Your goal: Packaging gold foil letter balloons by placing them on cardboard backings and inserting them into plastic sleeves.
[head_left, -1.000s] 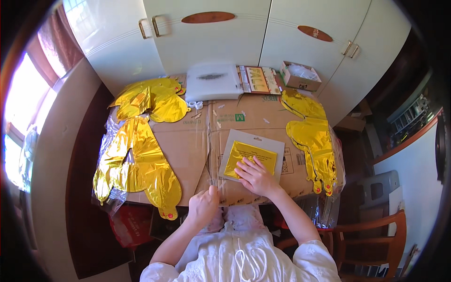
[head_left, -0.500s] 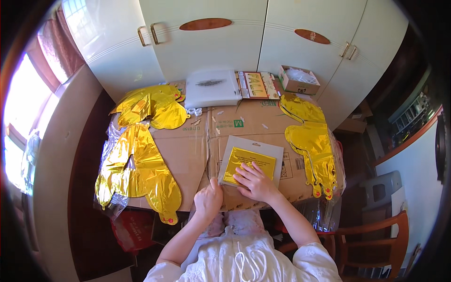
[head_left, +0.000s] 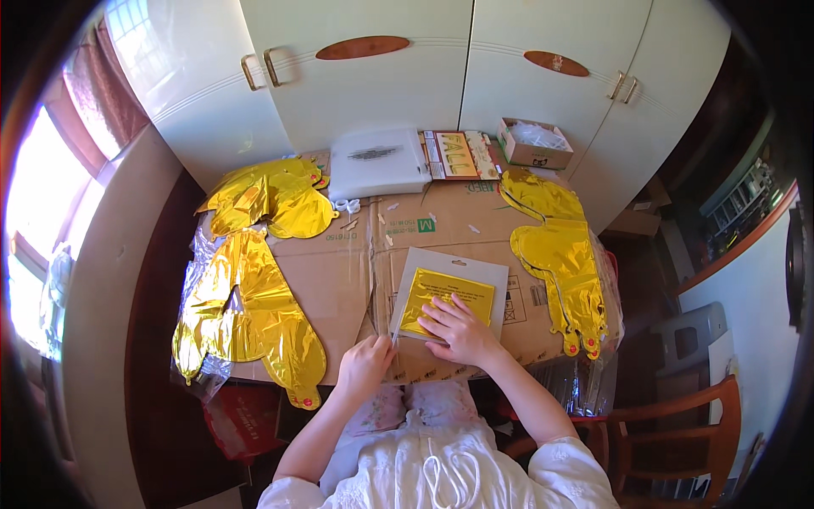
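In front of me lies a flat package (head_left: 500, 276): a grey-white backing with a hang hole at its top and a folded gold foil balloon (head_left: 424, 288) on it, with small dark print. My right hand (head_left: 462, 332) rests on the lower right of the gold foil with fingers spread. My left hand (head_left: 365, 365) is closed, thumb and fingers pinched at the lower-left corner of the package. What exactly the pinch holds is mostly hidden by the fingers; it looks like the package's edge.
Flat gold foil balloons lie at the left (head_left: 246, 297), back left (head_left: 271, 199) and right (head_left: 555, 254) of the cardboard-covered table (head_left: 326, 276). Along the back are a white plastic packet (head_left: 377, 165), a printed card pack (head_left: 454, 155) and an open box (head_left: 538, 144). A wooden chair (head_left: 670, 416) stands right.
My left hand has shifted slightly left and turned, its raised thumb now folded down at the package corner. The right hand keeps its place on the foil.
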A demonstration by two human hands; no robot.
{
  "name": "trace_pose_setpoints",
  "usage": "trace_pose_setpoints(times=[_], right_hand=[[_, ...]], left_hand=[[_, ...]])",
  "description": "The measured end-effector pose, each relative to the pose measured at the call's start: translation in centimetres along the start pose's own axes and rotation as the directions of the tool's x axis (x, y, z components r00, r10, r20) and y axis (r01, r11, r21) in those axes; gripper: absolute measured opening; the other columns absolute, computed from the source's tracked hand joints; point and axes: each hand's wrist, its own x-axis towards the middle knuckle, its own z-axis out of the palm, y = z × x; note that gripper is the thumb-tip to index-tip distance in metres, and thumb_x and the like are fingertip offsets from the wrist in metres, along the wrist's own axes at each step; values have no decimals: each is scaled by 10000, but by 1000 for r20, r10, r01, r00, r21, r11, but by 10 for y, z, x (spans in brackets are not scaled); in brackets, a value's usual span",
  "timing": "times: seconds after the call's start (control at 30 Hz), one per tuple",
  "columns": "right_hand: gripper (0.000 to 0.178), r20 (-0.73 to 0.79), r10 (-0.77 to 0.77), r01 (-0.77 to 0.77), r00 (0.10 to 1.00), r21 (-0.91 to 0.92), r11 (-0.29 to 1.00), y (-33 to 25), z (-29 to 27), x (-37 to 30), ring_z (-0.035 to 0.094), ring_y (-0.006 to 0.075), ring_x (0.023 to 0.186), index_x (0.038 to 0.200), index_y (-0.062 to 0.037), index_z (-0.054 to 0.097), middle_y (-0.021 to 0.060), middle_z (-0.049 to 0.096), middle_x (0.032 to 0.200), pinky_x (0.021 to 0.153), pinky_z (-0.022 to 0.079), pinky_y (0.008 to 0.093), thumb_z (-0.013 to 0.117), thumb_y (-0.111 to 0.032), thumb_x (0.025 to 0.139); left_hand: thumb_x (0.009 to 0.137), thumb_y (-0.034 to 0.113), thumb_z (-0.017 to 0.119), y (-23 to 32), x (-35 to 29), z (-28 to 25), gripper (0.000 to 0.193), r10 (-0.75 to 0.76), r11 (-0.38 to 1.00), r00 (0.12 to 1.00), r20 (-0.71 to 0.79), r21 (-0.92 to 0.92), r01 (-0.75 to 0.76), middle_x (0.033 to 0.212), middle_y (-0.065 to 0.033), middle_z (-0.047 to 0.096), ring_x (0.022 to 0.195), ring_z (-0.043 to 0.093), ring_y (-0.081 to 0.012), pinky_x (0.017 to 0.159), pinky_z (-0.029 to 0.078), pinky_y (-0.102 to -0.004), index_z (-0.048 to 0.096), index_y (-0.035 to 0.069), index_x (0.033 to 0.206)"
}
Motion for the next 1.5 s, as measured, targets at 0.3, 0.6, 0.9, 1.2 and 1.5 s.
trace_pose_setpoints(times=[0.3,0.6,0.9,1.2,1.5], right_hand=[[397,15,12,-12,1000,11,1000,3,-1,0,508,292,1270,1172,-110,660,106,593,1300,1094,332,531,650,-296,822],[389,20,6,-6,1000,18,1000,2,-1,0,510,292,1268,1166,-109,662,107,585,1308,1094,336,529,655,-284,819],[345,11,23,-25,1000,137,990,4,-1,1,495,305,1279,1198,-98,646,116,583,1306,1105,322,526,604,-240,886],[144,-261,187,-167,947,97,981,8,-66,-42,621,231,944,946,-98,694,35,668,981,861,469,388,680,-104,803],[128,-213,467,-478,858,1,879,-37,-60,-110,576,239,909,853,-104,665,29,590,910,827,428,381,732,-154,757]], left_hand=[[803,203,715,-8,41,-10,181,192,973,981,-6,129,-190,696,-62,582,689,614,-249,601,508,-370,598,80,741],[780,190,697,-21,44,-7,149,388,894,920,50,223,-389,690,-22,541,677,585,-192,578,514,-326,577,116,731],[757,193,739,-5,37,-8,124,292,948,953,-82,155,-277,749,-20,602,719,596,-212,608,509,-333,659,106,793],[763,111,678,58,23,21,166,445,895,894,50,-60,-443,976,-56,658,889,633,-242,789,500,-378,672,73,925],[839,184,579,86,101,50,367,727,682,652,217,-108,-724,1331,-64,561,1303,467,-272,1071,363,-441,631,95,1190]])
